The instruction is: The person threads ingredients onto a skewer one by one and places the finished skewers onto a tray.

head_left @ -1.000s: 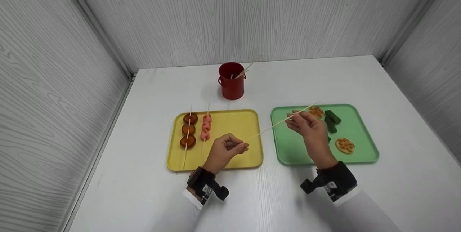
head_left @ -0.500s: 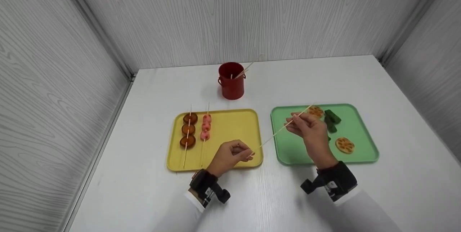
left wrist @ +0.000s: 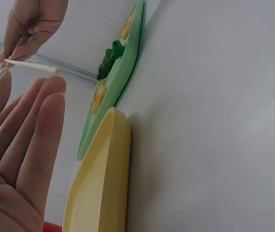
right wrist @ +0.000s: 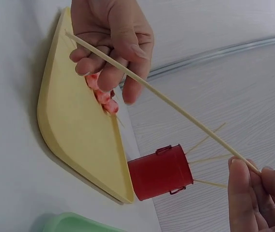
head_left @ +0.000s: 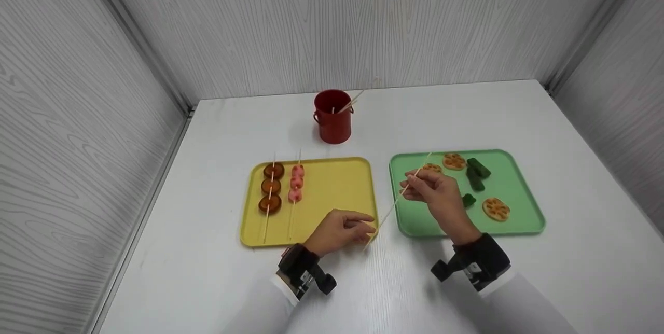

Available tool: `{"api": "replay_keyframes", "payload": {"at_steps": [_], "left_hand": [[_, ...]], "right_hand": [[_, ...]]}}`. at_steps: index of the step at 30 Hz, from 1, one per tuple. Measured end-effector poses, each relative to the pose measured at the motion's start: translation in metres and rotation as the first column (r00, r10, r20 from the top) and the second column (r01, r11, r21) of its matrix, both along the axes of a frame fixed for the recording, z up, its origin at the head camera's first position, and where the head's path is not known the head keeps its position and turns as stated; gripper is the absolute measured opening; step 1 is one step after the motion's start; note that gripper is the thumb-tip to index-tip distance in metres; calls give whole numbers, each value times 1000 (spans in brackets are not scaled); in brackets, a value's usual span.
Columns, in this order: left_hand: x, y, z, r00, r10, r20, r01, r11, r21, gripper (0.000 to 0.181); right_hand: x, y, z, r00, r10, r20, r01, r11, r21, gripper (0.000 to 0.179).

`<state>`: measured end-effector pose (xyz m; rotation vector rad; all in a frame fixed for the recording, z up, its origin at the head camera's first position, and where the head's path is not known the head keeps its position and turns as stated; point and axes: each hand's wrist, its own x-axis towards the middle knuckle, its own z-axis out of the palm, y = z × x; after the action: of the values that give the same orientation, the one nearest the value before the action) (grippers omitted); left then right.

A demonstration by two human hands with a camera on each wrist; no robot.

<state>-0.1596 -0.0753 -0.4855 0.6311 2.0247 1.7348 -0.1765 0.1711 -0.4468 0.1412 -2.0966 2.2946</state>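
Note:
A bamboo skewer slants over the gap between the two trays, pinched near its upper end by my right hand. My left hand is beside the skewer's lower part, over the front right corner of the yellow tray. In the right wrist view its fingers are loosely bent behind the skewer and do not close on it. The left wrist view shows the palm and spread fingers, with the skewer's end just above them. Below my right hand lies the green tray.
Lotus root slices and green vegetable pieces lie in the green tray. The yellow tray bears a skewer of brown rounds and a skewer of pink pieces. Behind stands a red bucket with several skewers.
The skewer has swung steeper, its lower end moving toward the front. My left hand has shifted right and forward to the table's front and let go of it. My right hand has moved slightly left.

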Motion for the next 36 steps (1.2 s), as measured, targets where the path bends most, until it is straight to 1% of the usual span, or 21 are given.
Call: {"api": "replay_keyframes", "payload": {"at_steps": [4,7,11,13,16,21,27,31,36], "left_hand": [[-3,4,-15,997,-26,66,25,999,24,28],[-2,6,-17,996,-46,81,42,998,48,28],[0,9,-15,995,-73,68,70,996,51,27],[1,11,-14,994,-84,74,80,995,51,27],[3,12,-14,991,-93,95,88,995,57,27],[4,15,-18,988,-101,113,94,994,62,26],[7,17,-20,988,-105,116,100,994,45,23],[9,17,-21,991,-90,95,90,996,6,20],[10,16,-21,996,-80,48,82,996,-37,19]], "right_hand": [[0,-1,-2,999,47,21,-48,998,35,24],[0,0,-2,997,72,35,-74,995,62,26],[-1,0,-3,995,88,44,-91,992,91,28],[-1,0,-3,995,92,48,-96,990,103,28],[-2,-1,-4,994,94,52,-99,989,110,27],[-4,-4,-7,994,99,43,-103,988,118,25],[-4,-8,-8,994,105,41,-110,987,118,23],[-4,-10,-9,993,112,45,-116,985,127,24],[-4,-10,-11,993,109,51,-115,984,135,25]]}}
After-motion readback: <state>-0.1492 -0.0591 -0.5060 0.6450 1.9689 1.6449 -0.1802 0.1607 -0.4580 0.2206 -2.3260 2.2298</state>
